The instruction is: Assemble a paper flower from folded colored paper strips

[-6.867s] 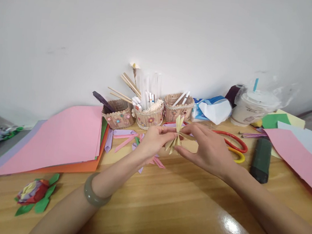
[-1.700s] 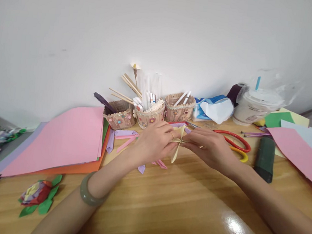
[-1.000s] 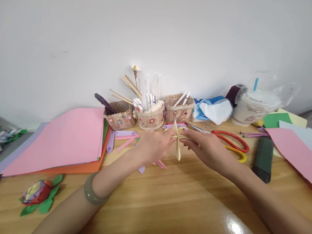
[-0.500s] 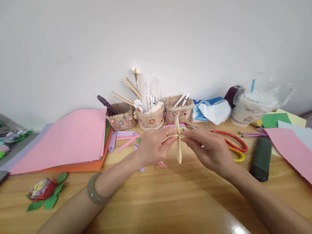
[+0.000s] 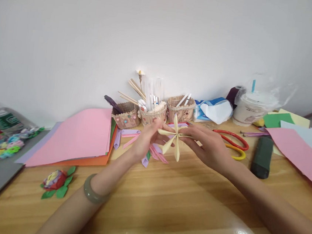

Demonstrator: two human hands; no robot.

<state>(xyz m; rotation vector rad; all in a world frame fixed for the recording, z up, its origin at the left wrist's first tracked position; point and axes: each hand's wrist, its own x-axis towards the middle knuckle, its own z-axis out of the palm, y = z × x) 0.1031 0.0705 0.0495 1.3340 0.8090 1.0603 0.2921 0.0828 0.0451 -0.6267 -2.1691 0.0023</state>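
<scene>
I have the cream paper flower (image 5: 174, 135) up off the wooden table (image 5: 163, 207), in front of me and just short of the craft-stick baskets (image 5: 181, 110). My right hand (image 5: 211, 149) pinches it between thumb and forefinger at the right of its centre, the other fingers loosely curled. My left hand (image 5: 145, 142) is half closed, its fingertips nipping the tip of the left-pointing petal. The risk, as I judge it, is in that left pull. The petals are narrow folded points, and too hard a tug could tear one at the centre or flatten its crease. A slack pinch on the right could let the whole thing spring apart or drop. Right under it lie loose pink and purple folded strips (image 5: 152, 154), so a dropped flower would land among them. The red-handled scissors (image 5: 234, 140) lie just beyond my right knuckles, and a dark green oblong case (image 5: 261, 158) sits further right. A stack of pink sheets (image 5: 78, 135) lies to my left, well apart. A lidded drink cup (image 5: 253, 106) stands at the back, where a careless sweep of my right arm could knock it. Nothing stands between my hands and the flower.
</scene>
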